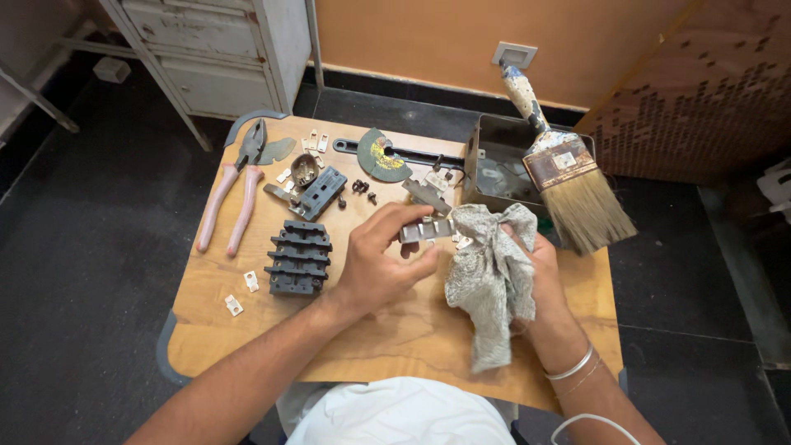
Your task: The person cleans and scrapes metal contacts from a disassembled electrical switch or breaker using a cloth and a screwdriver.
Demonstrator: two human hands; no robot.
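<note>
Centre frame: left hand (375, 268) w/ grip pinched on small grey metal part (426, 230); right hand (540, 276) w/ grip closed on grey rag (490, 280), touching part. Upper right: open metal box (503, 161) on wooden counter (395, 338), small bits inside, paintbrush (568, 177) leaning on rim.

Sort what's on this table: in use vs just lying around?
In use: small grey metal part held by left hand; grey cloth in right hand.

Lying about: pink-handled pliers, black switch block, paintbrush, metal box, screws.
</note>
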